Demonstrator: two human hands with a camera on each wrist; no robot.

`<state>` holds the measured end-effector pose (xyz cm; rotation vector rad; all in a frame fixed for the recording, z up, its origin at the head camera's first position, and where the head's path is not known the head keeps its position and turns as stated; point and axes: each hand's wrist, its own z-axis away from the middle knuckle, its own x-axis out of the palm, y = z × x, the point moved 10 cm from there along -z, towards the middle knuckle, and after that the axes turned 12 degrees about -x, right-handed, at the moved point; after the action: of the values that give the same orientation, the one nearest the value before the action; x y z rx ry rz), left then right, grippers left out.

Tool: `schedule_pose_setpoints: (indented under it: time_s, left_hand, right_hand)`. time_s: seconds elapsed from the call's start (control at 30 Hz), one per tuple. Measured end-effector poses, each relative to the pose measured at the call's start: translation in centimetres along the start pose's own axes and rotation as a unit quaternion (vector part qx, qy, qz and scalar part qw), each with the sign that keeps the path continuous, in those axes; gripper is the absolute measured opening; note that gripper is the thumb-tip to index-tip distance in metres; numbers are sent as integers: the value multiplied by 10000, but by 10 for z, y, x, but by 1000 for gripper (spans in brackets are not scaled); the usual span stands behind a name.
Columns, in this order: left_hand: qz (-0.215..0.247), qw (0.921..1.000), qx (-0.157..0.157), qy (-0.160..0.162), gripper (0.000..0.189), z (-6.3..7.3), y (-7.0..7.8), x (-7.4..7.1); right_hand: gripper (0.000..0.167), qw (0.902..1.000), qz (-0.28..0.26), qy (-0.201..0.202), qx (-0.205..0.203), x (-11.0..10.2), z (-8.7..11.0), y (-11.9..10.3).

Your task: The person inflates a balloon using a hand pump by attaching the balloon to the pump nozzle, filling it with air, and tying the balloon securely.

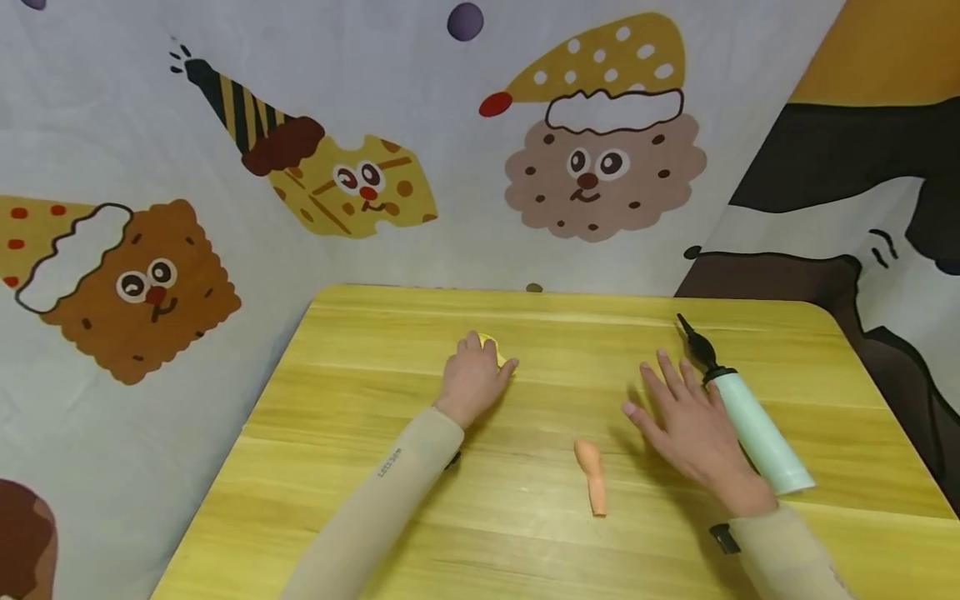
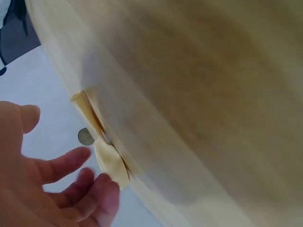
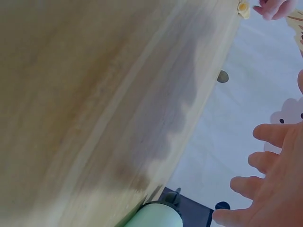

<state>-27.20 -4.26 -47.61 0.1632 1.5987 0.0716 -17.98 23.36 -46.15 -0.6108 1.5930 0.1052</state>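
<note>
A pale yellow uninflated balloon [image 2: 111, 161] lies on the tabletop, seen whole in the left wrist view and mostly covered by the hand in the head view. My left hand [image 1: 471, 379] reaches over it, fingers loosely bent with the fingertips [image 2: 110, 189] right at its wide end and the thumb held apart. To the right, my right hand [image 1: 693, 433] hovers palm down with spread fingers and holds nothing. Beside it lies a balloon pump [image 1: 761, 433] with a mint green barrel and black nozzle. An orange uninflated balloon [image 1: 592, 479] lies between the two forearms.
The wood-grain table [image 1: 337, 367] has rounded far corners. Behind and to the left hangs a white cloth [image 1: 465, 208] printed with cartoon biscuits and cheese, close to the table's far edge.
</note>
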Motion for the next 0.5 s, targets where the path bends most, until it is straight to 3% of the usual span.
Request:
schedule_pose_setpoints:
  time_s: [0.1, 0.3, 0.43, 0.5]
  left_hand:
    - [-294, 9991, -171, -263, 68, -8, 3, 9]
    - [-671, 9957, -394, -495, 68, -24, 6, 20]
    - [-859, 9927, -400, -747, 60, -29, 8, 24]
    - [-734, 9917, -444, -961, 49, -30, 7, 26]
  right_hand:
    - [74, 9999, -14, 117, -30, -2, 2, -2]
    - [72, 9995, 67, 291, -45, -7, 4, -4]
    - [69, 9989, 210, 410, -51, -11, 6, -4]
    - [68, 9984, 293, 475, -40, -14, 7, -1]
